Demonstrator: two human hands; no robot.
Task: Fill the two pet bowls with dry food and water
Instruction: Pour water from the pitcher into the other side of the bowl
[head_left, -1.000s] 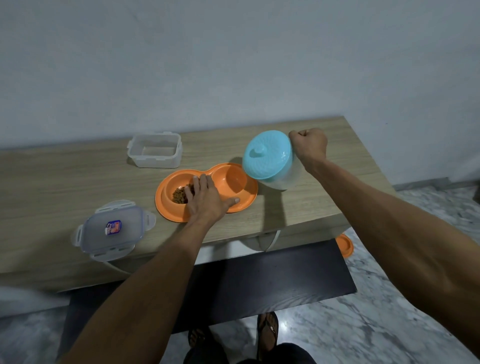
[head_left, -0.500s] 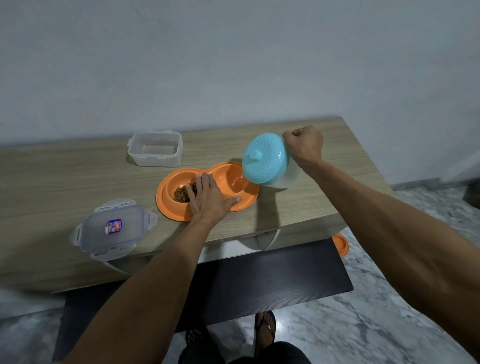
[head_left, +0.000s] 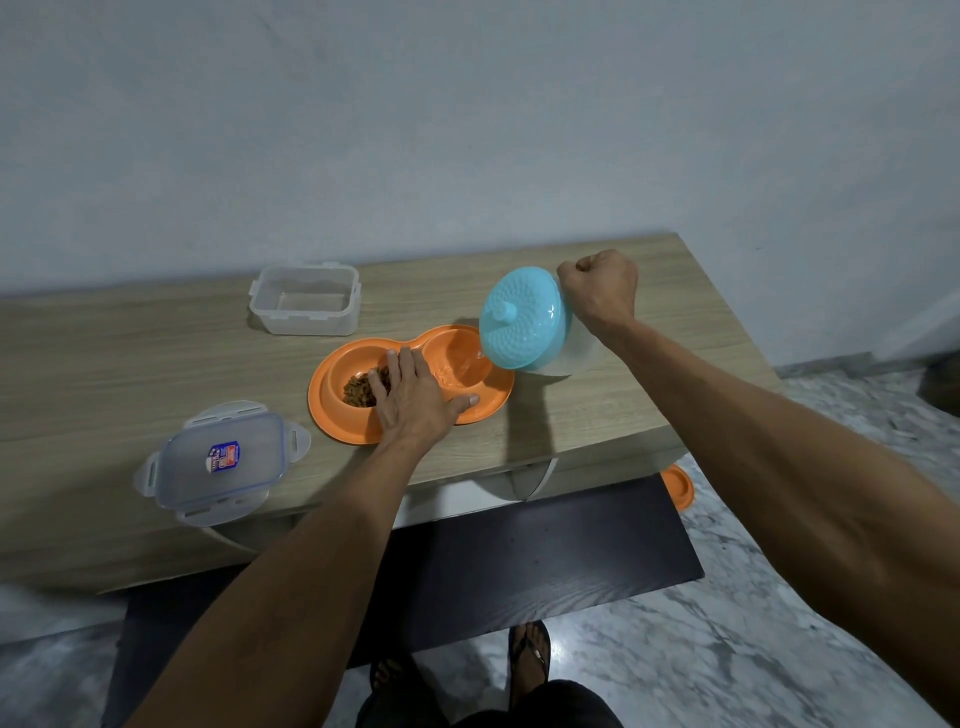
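An orange double pet bowl (head_left: 332, 415) lies on the wooden table (head_left: 104, 374). Its left well holds brown dry food (head_left: 358, 391). Its right well (head_left: 460, 358) looks wet, with water running in from the jug. My left hand (head_left: 415, 400) lies flat with fingers spread on the middle of the bowl. My right hand (head_left: 600, 288) is closed on the handle of a white jug with a blue lid (head_left: 522, 317), tipped steeply to the left over the right well.
An empty clear plastic container (head_left: 306, 300) stands behind the bowl. Its clear lid (head_left: 221, 460) with a sticker lies at the table's front left edge. A black lower shelf (head_left: 519, 551), an orange item (head_left: 678, 486) on the marble floor, and my sandalled feet are below.
The jug has tipped further to the left over the right well, and water now shows in that well. My left hand has stayed on the bowl.
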